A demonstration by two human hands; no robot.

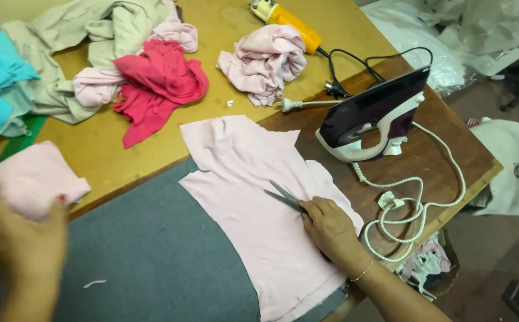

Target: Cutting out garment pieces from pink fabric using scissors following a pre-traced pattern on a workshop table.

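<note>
Under both hands spreads the grey felt mat [146, 238], laid over the wooden table [212, 24]. On it, beneath the right hand [329, 226], lies the flat pale pink fabric piece [253, 197], reaching ahead of and behind that hand. Just beyond the right hand, off to its outer side, the iron [374, 116] stands on its heel, its white cord [417, 209] looping beside the wrist. Far ahead lie a crimson cloth heap [158, 83] and a crumpled pink bundle [266, 59]. The left hand [24, 244], blurred, is closed on a folded pink cloth [30, 179] at its fingertips. The right hand is curled around scissors [284, 197], blades parted, pointing away from the fingers across the fabric.
</note>
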